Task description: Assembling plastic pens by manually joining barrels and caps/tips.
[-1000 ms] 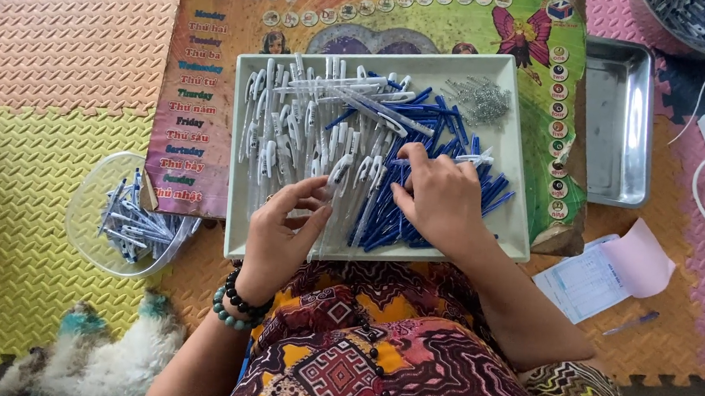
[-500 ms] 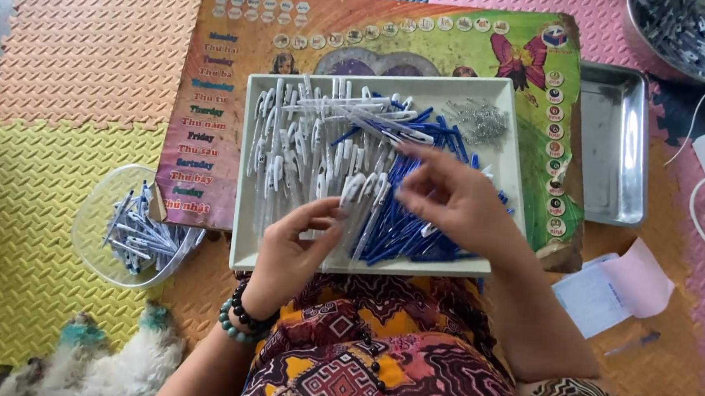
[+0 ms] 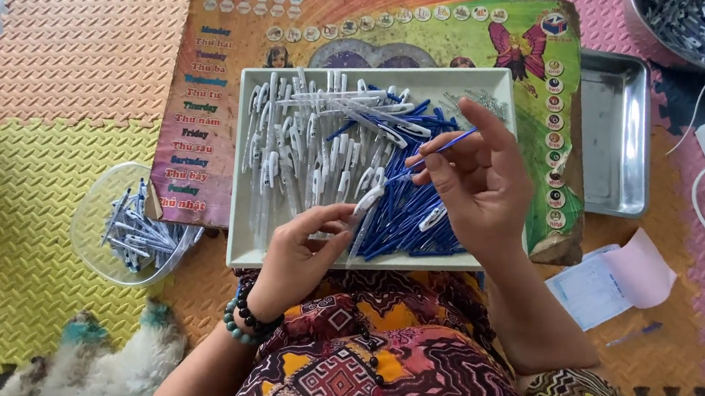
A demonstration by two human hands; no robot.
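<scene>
Head view, right hand (image 3: 478, 182) pinching blue refill (image 3: 447, 143), left hand (image 3: 303, 252) gripping clear barrel (image 3: 366, 211)

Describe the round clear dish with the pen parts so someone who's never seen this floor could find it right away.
Start at the big colourful board lying on the foam floor mats, with the white tray of pen parts on top. Just off the board's lower left corner, on the yellow mat, sits the clear round dish. It is the only see-through, round container, holding a small heap of white and blue pen parts.

A thin blue pen refill (image 3: 447, 141) slants above the white tray (image 3: 240, 215); a clear pen barrel with white clip (image 3: 365, 211) tilts below it.
</scene>
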